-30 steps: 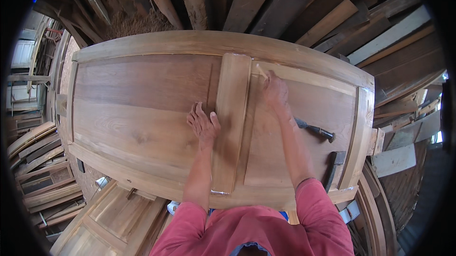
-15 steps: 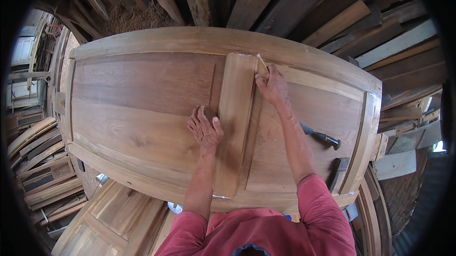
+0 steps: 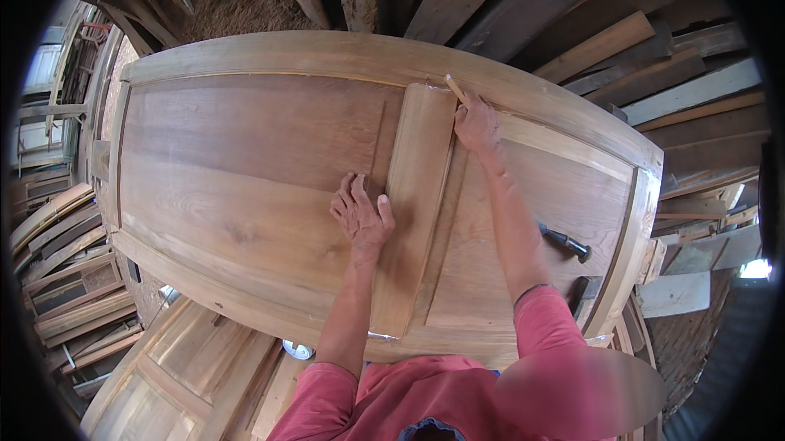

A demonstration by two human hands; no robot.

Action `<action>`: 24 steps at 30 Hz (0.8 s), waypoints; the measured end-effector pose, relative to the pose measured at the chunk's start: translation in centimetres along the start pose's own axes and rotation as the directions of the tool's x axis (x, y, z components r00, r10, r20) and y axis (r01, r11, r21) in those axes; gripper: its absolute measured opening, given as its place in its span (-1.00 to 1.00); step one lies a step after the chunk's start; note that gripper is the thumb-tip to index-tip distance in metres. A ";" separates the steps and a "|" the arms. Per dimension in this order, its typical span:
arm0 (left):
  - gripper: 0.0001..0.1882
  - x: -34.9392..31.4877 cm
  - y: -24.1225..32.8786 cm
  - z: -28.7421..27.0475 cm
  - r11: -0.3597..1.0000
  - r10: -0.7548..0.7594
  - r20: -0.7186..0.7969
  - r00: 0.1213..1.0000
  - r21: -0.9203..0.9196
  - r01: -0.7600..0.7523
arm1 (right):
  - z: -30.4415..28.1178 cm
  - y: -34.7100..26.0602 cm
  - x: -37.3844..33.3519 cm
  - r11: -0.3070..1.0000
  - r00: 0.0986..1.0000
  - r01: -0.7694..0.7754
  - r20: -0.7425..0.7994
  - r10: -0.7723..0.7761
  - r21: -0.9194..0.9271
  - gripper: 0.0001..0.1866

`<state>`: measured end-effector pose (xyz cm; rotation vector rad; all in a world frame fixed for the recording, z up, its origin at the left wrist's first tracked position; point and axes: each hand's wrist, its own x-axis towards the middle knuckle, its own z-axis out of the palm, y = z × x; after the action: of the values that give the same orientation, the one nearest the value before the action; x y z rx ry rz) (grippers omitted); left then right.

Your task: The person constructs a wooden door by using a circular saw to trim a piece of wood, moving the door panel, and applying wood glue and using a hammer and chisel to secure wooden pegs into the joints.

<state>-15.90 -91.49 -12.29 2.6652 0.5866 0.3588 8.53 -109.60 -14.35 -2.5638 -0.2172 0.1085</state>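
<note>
A large panelled wooden door (image 3: 278, 53) lies flat before me, with a raised crosspiece (image 3: 415, 188) running across its middle. My right hand (image 3: 479, 124) pinches a thin wooden stick (image 3: 455, 89), whose white-smeared tip touches the joint at the crosspiece's far end. White smears also show at the crosspiece's near end. On the left panel, beside the crosspiece, rests my left hand (image 3: 361, 214), fingers spread and holding nothing. A dark-handled tool, perhaps a chisel (image 3: 566, 241), lies on the right panel beyond my right forearm; its other end is hidden by the arm.
A dark block (image 3: 584, 290) sits near the door's right end. Stacked boards (image 3: 605, 49) crowd the far side, with sawdust (image 3: 237, 20) at the far left. More timber (image 3: 74, 286) is piled at left. Another panelled door (image 3: 155, 367) lies lower left, near a round white lid (image 3: 298, 349).
My right hand has shifted slightly farther away, and the stick's tip has moved from the crosspiece's corner onto the joint with the far rail. The left hand stays on the panel.
</note>
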 end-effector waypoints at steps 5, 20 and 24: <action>-0.33 0.2 0.8 0.1 1.000 -0.008 0.019 1.000 -0.030 0.008 | -0.3 4.0 2.1 0.957 0.961 0.277 0.034 -0.275 -0.083 -0.72; -0.33 -0.1 -0.1 -0.3 0.999 -0.036 0.009 0.999 0.014 0.036 | -1.7 -3.0 -1.1 0.971 0.957 0.201 0.238 -0.165 -0.132 -0.45; -0.33 -0.1 0.1 0.3 1.000 0.030 -0.032 0.999 -0.007 -0.030 | -0.9 -3.7 -1.0 0.925 0.955 0.295 0.067 -0.287 -0.239 -0.35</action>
<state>-15.81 -91.71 -12.55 2.6679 0.5541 0.4115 7.15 -107.21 -11.55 -2.7420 -0.6588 0.0075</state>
